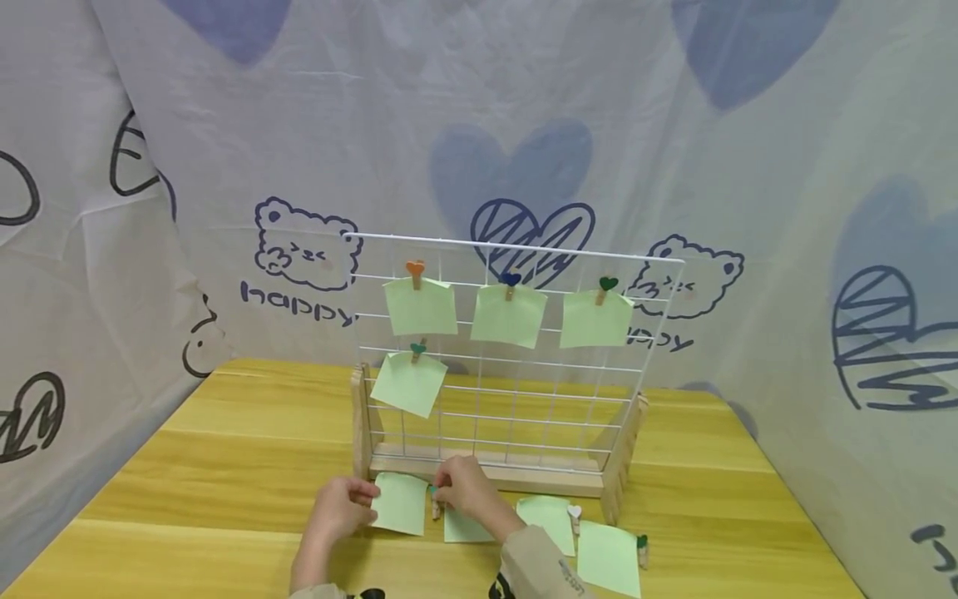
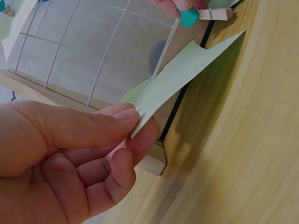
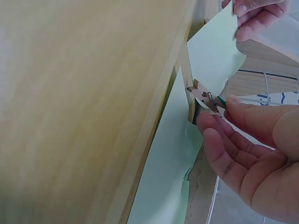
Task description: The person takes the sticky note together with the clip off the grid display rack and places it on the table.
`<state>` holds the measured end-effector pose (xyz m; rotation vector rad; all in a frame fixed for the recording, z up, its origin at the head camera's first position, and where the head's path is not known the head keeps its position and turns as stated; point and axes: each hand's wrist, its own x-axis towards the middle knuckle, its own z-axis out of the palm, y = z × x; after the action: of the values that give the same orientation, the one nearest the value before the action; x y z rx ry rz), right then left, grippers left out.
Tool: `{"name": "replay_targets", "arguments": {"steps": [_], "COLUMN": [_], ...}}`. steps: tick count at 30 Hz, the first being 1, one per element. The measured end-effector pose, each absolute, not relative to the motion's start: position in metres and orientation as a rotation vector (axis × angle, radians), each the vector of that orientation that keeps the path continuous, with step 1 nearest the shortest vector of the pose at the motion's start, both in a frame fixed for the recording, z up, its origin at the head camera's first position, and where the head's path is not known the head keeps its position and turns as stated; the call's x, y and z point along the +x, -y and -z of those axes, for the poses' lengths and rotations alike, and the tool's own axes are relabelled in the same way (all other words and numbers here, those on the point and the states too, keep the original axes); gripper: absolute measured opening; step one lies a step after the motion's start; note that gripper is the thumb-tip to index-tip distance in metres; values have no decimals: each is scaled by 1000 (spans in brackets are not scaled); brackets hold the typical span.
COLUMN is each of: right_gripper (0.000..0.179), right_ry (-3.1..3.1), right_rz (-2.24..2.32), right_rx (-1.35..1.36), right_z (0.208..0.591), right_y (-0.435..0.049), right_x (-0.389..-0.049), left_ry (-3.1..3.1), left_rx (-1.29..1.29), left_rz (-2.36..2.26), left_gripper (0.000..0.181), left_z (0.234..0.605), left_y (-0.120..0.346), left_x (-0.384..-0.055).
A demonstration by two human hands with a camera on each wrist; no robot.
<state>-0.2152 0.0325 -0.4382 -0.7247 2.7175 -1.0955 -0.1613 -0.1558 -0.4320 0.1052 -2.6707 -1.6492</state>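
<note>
My left hand [image 1: 338,512] pinches the edge of a pale green paper note [image 2: 182,77] between thumb and fingers, and the note's near side tilts up off the table in the left wrist view. Between thumb and forefinger, my right hand [image 1: 466,489] pinches a small wooden clothespin [image 3: 205,97] with a teal ornament [image 2: 189,17]. Its jaws point toward the table, just beside the note. Another green note [image 1: 466,527] lies below the right hand, partly covered by the forearm.
A white wire grid [image 1: 516,391] stands in a wooden base [image 1: 486,476] behind the hands. Four notes hang on it from heart clips, including an orange one [image 1: 415,270]. To the right lie more notes [image 1: 608,559], a white-heart clothespin [image 1: 575,517] and a green one [image 1: 642,549].
</note>
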Motion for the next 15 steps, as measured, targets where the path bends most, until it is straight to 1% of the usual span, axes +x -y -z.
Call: {"name": "replay_targets", "arguments": {"steps": [8,15], "right_gripper": [13,12], "right_ry": [-2747,-2759], "right_rz": [1057,1017], "right_rx": [-741,-727], "right_z": [440,441], "right_y": [-32,-32], "right_x": [-216,-215], "left_ry": [2695,2691], "left_rx": [104,106], "left_rz": [1667,1693], "left_gripper": [20,17], "left_z": [435,434], "left_y": [155,152], "left_x": [-160,-158]}}
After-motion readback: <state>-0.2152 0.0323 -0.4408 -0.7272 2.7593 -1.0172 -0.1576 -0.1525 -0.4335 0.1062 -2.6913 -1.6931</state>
